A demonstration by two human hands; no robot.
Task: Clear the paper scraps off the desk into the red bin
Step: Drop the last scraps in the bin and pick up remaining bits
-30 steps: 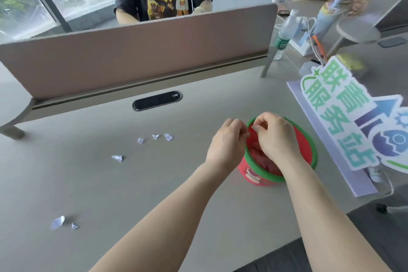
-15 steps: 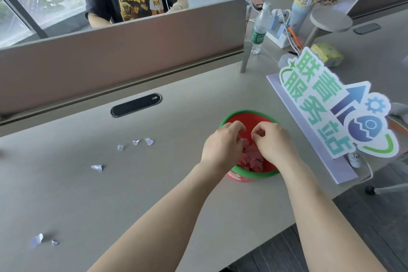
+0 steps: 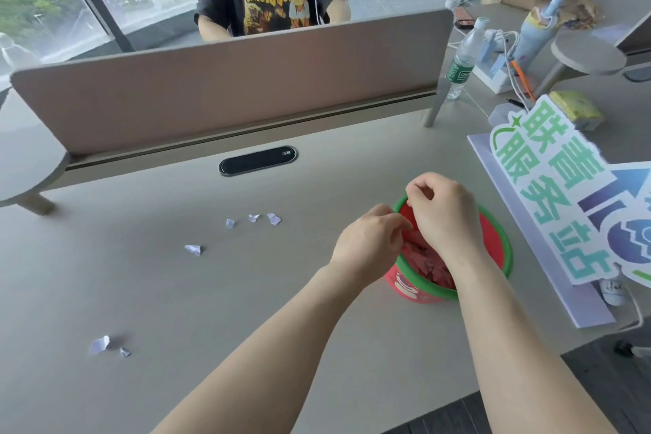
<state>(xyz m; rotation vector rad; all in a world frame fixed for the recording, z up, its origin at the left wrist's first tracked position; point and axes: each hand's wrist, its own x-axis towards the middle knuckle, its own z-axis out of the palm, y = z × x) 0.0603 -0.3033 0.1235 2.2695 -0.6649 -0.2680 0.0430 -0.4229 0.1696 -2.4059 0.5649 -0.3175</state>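
Red bin [image 3: 495, 240] sits under both hands, left [image 3: 368, 247] and right [image 3: 445, 213], grips curled, contents unclear; open fingers fully above it so scraps [image 3: 428, 262] fall inside.

Two bare forearms, no sleeves; left hand [image 3: 368, 245] and right hand [image 3: 445, 213] ungloved, ringless.

Right hand [image 3: 445, 213] and left hand [image 3: 370, 247] cover much of the red bin [image 3: 493, 243], fingertips curled out of sight. The sign [image 3: 563, 194] runs off the right edge.
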